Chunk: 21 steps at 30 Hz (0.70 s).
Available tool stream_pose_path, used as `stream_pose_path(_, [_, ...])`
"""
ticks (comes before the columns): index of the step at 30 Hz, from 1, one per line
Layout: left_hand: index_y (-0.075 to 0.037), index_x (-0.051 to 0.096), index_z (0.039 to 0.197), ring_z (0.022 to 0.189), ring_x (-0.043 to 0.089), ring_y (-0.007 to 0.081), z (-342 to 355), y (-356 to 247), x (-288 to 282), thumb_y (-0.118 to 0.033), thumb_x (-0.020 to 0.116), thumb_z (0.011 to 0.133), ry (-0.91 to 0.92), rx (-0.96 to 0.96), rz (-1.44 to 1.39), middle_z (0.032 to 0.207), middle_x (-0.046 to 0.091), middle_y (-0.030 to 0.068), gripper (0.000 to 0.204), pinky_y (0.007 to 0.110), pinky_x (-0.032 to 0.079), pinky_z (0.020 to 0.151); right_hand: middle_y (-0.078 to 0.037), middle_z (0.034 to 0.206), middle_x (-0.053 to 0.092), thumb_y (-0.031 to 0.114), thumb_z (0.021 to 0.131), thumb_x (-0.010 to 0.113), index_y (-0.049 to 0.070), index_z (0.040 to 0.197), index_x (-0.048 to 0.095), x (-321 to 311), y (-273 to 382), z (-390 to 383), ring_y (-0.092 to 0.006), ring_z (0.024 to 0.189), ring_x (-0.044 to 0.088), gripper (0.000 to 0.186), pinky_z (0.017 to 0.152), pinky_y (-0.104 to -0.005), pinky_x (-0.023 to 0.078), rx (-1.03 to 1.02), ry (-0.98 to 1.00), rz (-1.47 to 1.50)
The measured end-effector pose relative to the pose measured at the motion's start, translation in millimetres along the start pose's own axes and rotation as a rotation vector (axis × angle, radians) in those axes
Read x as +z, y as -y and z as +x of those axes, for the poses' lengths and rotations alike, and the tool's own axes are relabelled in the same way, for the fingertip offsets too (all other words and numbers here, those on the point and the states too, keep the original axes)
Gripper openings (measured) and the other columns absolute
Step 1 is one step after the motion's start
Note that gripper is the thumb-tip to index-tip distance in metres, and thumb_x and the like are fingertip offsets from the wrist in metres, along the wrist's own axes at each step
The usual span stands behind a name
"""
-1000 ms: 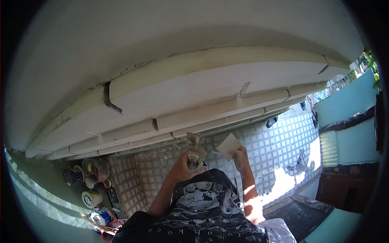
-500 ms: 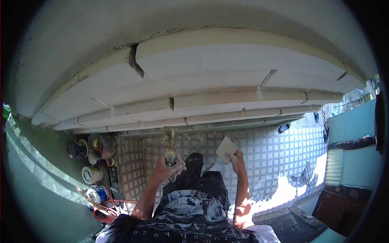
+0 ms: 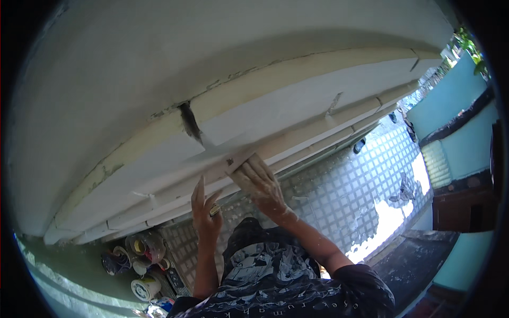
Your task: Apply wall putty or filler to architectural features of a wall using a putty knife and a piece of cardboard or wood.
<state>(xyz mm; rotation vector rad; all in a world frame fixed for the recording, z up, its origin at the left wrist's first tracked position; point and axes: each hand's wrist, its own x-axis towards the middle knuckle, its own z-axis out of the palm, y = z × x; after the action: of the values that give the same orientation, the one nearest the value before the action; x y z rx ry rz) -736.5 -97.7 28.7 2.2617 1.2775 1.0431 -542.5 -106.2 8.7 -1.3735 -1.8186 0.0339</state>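
My right hand (image 3: 264, 192) presses a pale, flat square spreader (image 3: 242, 162) to the white stepped wall moulding (image 3: 286, 114). Its fingers lie along the spreader and hide most of it. Beside it, on the left, my left hand (image 3: 205, 220) is raised near the lower ledge, fingers pointing up. A putty knife (image 3: 214, 210) is tucked by its thumb; only a small yellowish part shows, and the blade is hidden. A dark notch (image 3: 191, 123) cuts the upper moulding above both hands, and a fainter slit (image 3: 334, 104) marks it further right.
Buckets (image 3: 145, 289) and tubs stand in the lower left corner. Below the wall spreads a tiled floor (image 3: 344, 185), with a dark shoe (image 3: 359, 146) near the ledge and a crumpled rag (image 3: 404, 188) at right. A dark bench-like surface (image 3: 413, 254) sits at lower right.
My right hand has lifted the spreader from over the floor to the moulding, moving left and up. My left hand has risen and its knife has turned mostly out of sight. The view has tilted.
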Motion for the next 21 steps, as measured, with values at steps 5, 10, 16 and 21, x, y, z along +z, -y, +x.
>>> stream_pose_path(5, [-0.006, 0.061, 0.082, 0.114, 0.054, 0.0331, 3.8, 42.5, -11.0, 0.005, 0.045, 0.075, -0.064, 0.054, 0.002, 0.117, 0.062, 0.0137, 0.021, 0.044, 0.039, 0.097, -0.015, 0.128, 0.05, 0.007, 0.07, 0.058, 0.002, 0.114, 0.059, 34.5, -9.9, 5.3, -0.031, 0.127, 0.042, 0.044, 0.107, -0.0435, 0.034, 0.007, 0.065, -0.15])
stream_pose_path(10, [-0.009, 0.057, 0.077, 0.108, 0.058, 0.0313, 8.9, 63.5, 3.6, -0.002, 0.044, 0.085, -0.071, 0.107, -0.067, 0.106, 0.066, 0.0111, 0.017, 0.043, 0.041, 0.09, -0.014, 0.129, 0.05, 0.011, 0.072, 0.057, 0.001, 0.119, 0.054, 34.7, -28.9, 0.4, -0.0307, 0.128, 0.04, 0.049, 0.111, -0.0418, 0.03, -0.13, 0.037, -0.203])
stream_pose_path(16, [-0.01, 0.056, 0.074, 0.104, 0.058, 0.0326, 13.3, 65.9, 21.6, -0.013, 0.04, 0.093, -0.159, 0.169, 0.138, 0.105, 0.067, 0.0098, 0.025, 0.044, 0.039, 0.09, -0.012, 0.13, 0.05, 0.015, 0.074, 0.058, 0.005, 0.122, 0.052, -8.9, -93.1, -7.5, -0.0295, 0.127, 0.042, 0.049, 0.11, -0.0415, 0.034, -0.068, 0.049, -0.281])
stream_pose_path(21, [-0.01, 0.054, 0.081, 0.108, 0.055, 0.0307, 16.2, 57.1, 39.9, -0.007, 0.05, 0.088, -0.184, 0.239, 0.301, 0.114, 0.063, 0.0079, 0.009, 0.044, 0.036, 0.094, -0.01, 0.131, 0.051, 0.015, 0.074, 0.061, 0.006, 0.117, 0.058, -83.5, -198.6, -27.9, -0.0291, 0.123, 0.047, 0.044, 0.104, -0.0415, 0.041, -0.068, -0.088, -0.462])
